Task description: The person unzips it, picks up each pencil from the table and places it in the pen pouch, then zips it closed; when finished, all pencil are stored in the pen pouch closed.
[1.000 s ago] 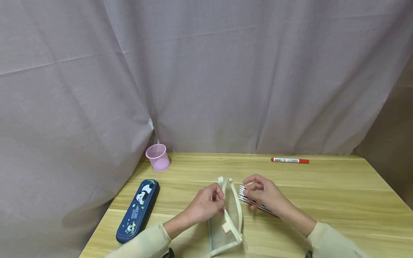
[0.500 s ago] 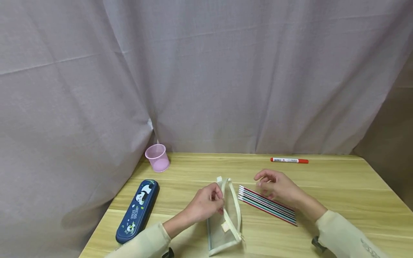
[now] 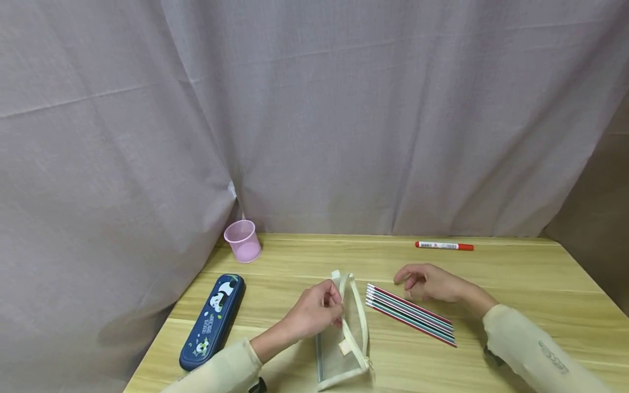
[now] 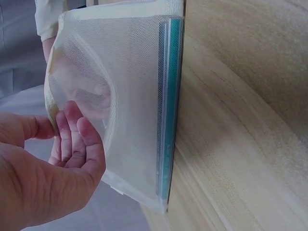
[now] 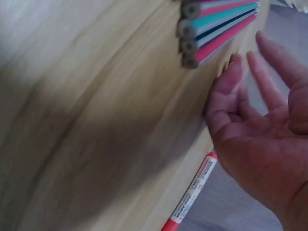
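Observation:
My left hand [image 3: 316, 312] pinches the top edge of a cream mesh zip pouch [image 3: 331, 363], which stands with its mouth gaping. Through the mesh [image 4: 134, 115] in the left wrist view, long thin teal and dark shapes show along the bottom; I cannot tell exactly what they are. Right of the pouch, several striped pencils [image 3: 411, 316] lie side by side on the table, eraser ends toward it. Just beyond them hovers my right hand [image 3: 434, 283], fingers loosely bent and holding nothing. In the right wrist view the pencils' blunt wood ends [image 5: 189, 44] are seen close up.
A red and white marker [image 3: 444, 246] lies at the back right of the wooden table [image 3: 530, 305]. On the left are a pink cup [image 3: 244, 244] and a dark blue panda pencil case [image 3: 210, 322]. Grey curtains [image 3: 314, 120] hang behind and to the left.
My right hand has come away from the pencils, moving right and slightly back, leaving them in full view on the table. The left hand keeps its hold on the pouch.

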Demonstrator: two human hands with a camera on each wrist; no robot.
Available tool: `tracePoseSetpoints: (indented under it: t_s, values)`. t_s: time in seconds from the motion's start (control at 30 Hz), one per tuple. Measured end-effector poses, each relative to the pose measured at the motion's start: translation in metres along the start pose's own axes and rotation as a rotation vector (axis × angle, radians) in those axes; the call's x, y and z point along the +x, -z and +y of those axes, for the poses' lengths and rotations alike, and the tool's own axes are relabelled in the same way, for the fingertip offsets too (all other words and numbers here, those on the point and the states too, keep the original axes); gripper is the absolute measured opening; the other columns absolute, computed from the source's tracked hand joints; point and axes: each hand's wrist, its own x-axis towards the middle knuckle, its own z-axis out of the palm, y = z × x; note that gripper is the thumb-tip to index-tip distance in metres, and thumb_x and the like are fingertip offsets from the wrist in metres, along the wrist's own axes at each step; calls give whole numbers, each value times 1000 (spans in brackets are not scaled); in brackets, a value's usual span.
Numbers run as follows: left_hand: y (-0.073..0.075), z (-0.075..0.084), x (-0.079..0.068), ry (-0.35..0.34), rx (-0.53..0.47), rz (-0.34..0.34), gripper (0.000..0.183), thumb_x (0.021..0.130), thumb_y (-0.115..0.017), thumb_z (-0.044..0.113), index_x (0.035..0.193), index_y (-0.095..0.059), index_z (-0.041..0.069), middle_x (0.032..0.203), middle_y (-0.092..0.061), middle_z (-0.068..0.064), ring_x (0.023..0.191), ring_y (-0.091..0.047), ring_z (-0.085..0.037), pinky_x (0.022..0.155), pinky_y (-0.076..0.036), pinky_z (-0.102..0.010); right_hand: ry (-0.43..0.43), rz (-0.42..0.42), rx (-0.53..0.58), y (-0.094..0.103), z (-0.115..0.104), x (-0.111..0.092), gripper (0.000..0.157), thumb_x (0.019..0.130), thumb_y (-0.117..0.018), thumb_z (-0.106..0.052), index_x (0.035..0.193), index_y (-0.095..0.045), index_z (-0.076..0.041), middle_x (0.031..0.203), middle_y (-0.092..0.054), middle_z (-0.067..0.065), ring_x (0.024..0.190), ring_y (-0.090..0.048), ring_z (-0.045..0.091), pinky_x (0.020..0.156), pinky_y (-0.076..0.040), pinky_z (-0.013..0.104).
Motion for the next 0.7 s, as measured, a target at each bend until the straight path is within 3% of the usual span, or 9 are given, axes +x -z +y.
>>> tracePoseSetpoints:
  t_s: [0.17,0.37,0.7]
  values:
    - [0,0,1,0,5,3,9,92,-65,0,98,-60,5,79,-69,-11,68,-74,-21,64,-65,-31,33,-83,46,7,8,4,37,95,-71,-2,130,-63,6,100,-64,15,74,-56,8,59,-49,21]
    - [0,0,1,-1,39,-11,8,93,-64,2,98,-59,6,77,-70,-8,68,-74,-20,62,-64,-32,10,-147,74,11,11,7,37,95,-72,-4,130,-64,6,91,-61,6,74,-55,9,59,-49,22]
    - [-1,1,1,8,61,-5,11,93,-65,1,95,-58,10,73,-68,-4,66,-74,-21,53,-52,-22,-4,-132,27,7,6,10,38,92,-78,-6,128,-67,3,87,-60,5,70,-54,9,55,-48,21]
